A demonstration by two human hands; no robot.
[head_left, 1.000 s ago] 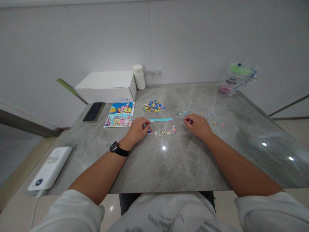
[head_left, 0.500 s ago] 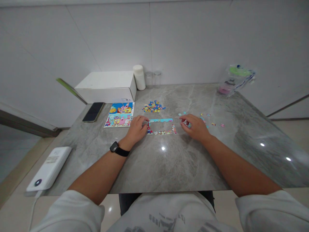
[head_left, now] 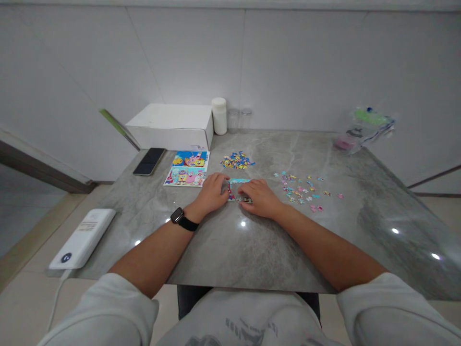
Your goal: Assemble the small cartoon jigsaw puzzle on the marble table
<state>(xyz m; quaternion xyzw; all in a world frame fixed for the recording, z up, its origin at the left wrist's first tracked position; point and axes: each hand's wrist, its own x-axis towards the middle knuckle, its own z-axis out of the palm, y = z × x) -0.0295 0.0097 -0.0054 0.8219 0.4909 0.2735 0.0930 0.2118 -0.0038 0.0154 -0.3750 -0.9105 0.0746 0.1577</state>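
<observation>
A partly joined puzzle frame [head_left: 236,181] lies flat on the grey table, its right part hidden under my right hand. My left hand [head_left: 213,193] rests at its left edge with fingers bent; whether it grips anything is not visible. Over the frame, my right hand [head_left: 260,197] has thumb and index finger curled near each other, and any piece between them is too small to make out. Beyond the frame sits a heap of mixed puzzle pieces [head_left: 237,160]. Loose pieces [head_left: 298,190] are scattered to the right. The printed picture sheet [head_left: 187,169] lies to the left.
A phone [head_left: 149,161] and a white power bank [head_left: 82,238] with a cable lie at the left. Along the back stand a white box [head_left: 171,127], a white bottle [head_left: 219,116] and two clear glasses [head_left: 246,120]. A plastic bag [head_left: 363,129] sits at the back right.
My right hand has moved left from beside the scattered pieces to over the puzzle frame. My left hand stays at the frame's left edge. The whole view has shifted slightly.
</observation>
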